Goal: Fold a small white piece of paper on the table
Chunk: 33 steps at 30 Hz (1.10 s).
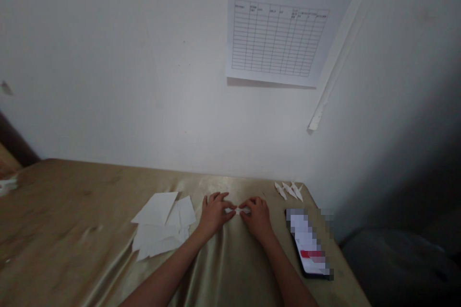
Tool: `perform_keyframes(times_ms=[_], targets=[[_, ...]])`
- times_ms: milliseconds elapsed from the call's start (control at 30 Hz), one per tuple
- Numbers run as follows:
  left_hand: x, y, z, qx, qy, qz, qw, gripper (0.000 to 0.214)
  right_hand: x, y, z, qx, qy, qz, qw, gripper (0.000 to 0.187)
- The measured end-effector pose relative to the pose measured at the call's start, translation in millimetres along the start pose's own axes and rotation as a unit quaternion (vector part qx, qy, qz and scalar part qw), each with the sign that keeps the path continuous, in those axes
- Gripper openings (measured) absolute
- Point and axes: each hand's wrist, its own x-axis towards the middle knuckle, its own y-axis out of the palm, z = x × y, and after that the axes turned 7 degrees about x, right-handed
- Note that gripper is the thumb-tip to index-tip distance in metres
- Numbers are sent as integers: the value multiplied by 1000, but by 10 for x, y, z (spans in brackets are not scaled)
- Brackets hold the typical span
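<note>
A small folded piece of white paper (pixel 237 211) is pinched between both hands above the cloth-covered table. My left hand (pixel 215 211) grips its left end with thumb and forefinger, the other fingers raised and curled. On the opposite end, my right hand (pixel 256 216) pinches in the same way. Much of the paper is hidden behind the fingertips. To the left of my left hand lies a loose pile of white paper sheets (pixel 163 228). Beyond my right hand, near the back right corner, three small folded paper shapes (pixel 289 191) with pointed ends lie side by side.
A phone (pixel 309 244) with a lit, blurred screen lies right of my right forearm. The table (pixel 90 211) wears a wrinkled gold cloth and meets a white wall (pixel 126 81). A printed table sheet (pixel 281 38) hangs there. Something dark (pixel 399 264) stands beyond the right edge.
</note>
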Motion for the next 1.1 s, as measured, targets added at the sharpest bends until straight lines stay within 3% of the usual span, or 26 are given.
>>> perform_keyframes(times_ms=[300,567,800,967,1100], targets=[[16,38,114,-18,12,12,1000,28,45,-29,-79,33,3,26,999,35],[-12,107,177,-27,33,-6,999,33,-13,-2,-149,35,-44,16,998,42],[-39,145,163,-37,51,-52,997,31,-92,28,-117,48,-102,-21,993,39],[-33,160,184,-68,82,-93,990,31,-64,21,-136,71,-143,-40,986,16],[-37,172,205,-69,111,-113,985,29,-29,25,-179,71,-149,-50,985,16]])
